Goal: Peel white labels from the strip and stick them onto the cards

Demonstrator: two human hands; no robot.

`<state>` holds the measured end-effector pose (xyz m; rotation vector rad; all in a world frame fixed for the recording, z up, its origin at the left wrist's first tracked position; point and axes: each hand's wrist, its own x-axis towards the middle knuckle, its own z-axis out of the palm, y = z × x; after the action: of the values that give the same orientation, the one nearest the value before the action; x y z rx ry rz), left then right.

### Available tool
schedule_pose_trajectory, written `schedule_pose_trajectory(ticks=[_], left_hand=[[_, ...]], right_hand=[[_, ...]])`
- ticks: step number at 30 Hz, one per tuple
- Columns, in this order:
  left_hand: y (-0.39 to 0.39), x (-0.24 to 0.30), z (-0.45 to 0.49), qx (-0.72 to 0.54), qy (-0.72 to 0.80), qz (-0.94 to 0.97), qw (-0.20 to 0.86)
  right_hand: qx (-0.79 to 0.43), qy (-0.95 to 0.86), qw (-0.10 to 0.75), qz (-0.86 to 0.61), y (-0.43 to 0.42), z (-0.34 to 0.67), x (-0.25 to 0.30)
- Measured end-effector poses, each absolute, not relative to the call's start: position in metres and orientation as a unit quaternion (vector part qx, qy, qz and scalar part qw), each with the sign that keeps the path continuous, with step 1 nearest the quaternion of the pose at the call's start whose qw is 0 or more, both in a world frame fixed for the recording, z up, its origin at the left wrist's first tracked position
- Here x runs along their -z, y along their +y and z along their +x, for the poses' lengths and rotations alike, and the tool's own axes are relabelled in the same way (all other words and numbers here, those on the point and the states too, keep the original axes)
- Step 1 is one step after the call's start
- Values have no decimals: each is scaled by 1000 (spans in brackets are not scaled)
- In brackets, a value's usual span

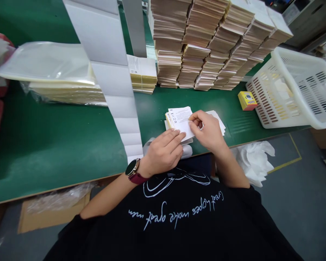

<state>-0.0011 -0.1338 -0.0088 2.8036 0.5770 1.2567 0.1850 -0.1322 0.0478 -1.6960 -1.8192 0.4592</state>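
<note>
While our left hand lies over the card, grip hidden, our right hand pinches its edge, white basket well apart

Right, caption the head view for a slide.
Left hand and right hand on printed white cards at a green table, tall paper stacks behind.

And from the card pile, twelve o'clock offered a narrow green lane of table, walled off by those tall paper stacks! Toward three, past the loose cards, a gap ran up to the small yellow box, with the white basket blocking just beyond it! And at nine? The long folded strip barred the way, wide green surface lying beyond
</note>
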Motion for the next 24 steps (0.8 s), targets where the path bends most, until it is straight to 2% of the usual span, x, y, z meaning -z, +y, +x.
schedule_pose_trajectory(ticks=[2, 6, 10, 15, 24], left_hand=[[-133, 9, -1, -404, 182, 897, 4], [-133, 8, -2, -404, 174, 898, 19], [-134, 7, -2, -399, 176, 900, 27], [-135, 8, -1, -390, 174, 904, 17], [-134, 8, 0, -386, 170, 907, -21]], right_hand=[[-158, -681, 284, -656, -134, 187, -51], [-157, -636, 333, -678, -131, 199, -52], [-271, -602, 325, -677, -120, 207, -36], [-391, -532, 423, -621, -114, 209, -20], [-424, -516, 431, -607, -115, 214, -24]])
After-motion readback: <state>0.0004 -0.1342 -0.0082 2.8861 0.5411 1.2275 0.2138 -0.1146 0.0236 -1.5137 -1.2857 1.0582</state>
